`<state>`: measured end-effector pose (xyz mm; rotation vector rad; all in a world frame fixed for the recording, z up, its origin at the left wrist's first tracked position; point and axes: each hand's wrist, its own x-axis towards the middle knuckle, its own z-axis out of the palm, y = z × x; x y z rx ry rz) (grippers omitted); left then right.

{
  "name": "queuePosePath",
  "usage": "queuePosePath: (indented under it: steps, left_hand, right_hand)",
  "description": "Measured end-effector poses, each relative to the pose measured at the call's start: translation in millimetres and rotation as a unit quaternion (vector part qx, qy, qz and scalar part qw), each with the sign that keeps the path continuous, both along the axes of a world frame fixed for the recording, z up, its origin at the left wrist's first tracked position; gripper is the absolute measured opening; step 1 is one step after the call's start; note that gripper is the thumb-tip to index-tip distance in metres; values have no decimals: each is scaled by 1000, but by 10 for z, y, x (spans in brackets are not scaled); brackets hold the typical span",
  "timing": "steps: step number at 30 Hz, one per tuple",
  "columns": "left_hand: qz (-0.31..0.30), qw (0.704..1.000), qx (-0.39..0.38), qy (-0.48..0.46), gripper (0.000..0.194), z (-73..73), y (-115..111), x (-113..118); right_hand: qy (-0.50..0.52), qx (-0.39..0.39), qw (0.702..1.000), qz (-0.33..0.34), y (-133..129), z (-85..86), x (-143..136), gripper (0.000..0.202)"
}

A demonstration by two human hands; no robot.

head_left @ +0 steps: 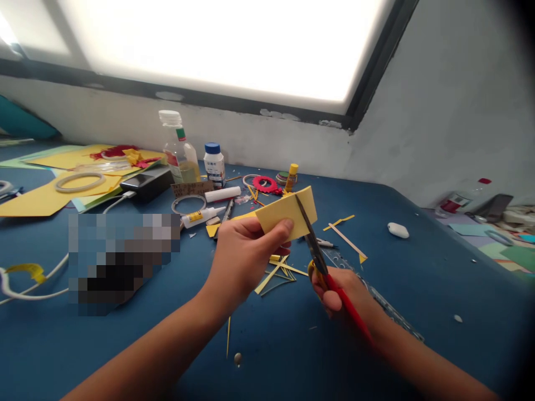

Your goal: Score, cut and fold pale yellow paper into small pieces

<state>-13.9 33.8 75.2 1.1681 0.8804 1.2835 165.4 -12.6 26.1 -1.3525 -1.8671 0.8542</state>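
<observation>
And here's my left hand [244,250] out in front of me, thumb on top, fingers tucked behind, pinching a small yellow card [276,214] up off the table [418,289]. In my right hand [353,289] I've got the scissors [316,253] gripped, fingers at the yellow loop and the red handle running back along my wrist, and look at that: a dark blade lies right across the card near its right end, tip by the upper edge! How deep any cut goes, I can't tell from here. Just below, thin yellow strips [271,281] lie criss-crossed on the blue surface, and over to the right there's a pale flat stick [346,242]. Beyond the card, a small yellow-capped bottle [291,181] stands near a frilly red ring [256,185]. Swing left of that and it's a white glue tube [196,216] on its side, just beside a tape roll [173,207], with a blue-capped white bottle [215,167] and a clear plastic bottle [188,167] upright behind them. Further left, a black box [146,186] with a white cable plugged in sits by a spread of yellow sheets [33,200]. Well out to the right, a small white case [398,230] rests alone, and at the back, a bright window [229,50] glares above it all!
</observation>
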Motion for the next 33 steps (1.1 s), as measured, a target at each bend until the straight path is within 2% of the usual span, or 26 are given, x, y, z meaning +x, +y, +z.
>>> queuePosePath:
  steps: [7,10,14,17,20,24,28,33]
  left_hand:
    - [-27,999,-24,10,13,-3,-33,38]
    - [-37,999,-30,10,12,-17,-34,40]
    - [-57,998,-37,10,10,-34,-18,42]
    - [-107,993,-47,30,12,-45,-8,50]
    - [-153,984,-60,65,13,-62,-12,64]
    - [-159,976,-31,142,15,-85,-32,80]
    - [-184,960,11,209,17,-108,-50,89]
    - [-248,944,4,217,15,-141,-63,99]
  right_hand:
    - [13,-8,1000,-7,5,32,-1,68]
    - [27,-49,998,-19,-20,36,-3,68]
    - [159,-146,976,-39,-14,9,-3,66]
    - [245,-167,954,-39,16,13,-11,53]
    - [308,-164,937,-34,35,74,-25,37]
    - [356,-160,920,-27,37,177,-24,36]
    - [361,-126,922,-59,35,196,-6,29]
    - [360,-104,925,-69,5,171,9,27]
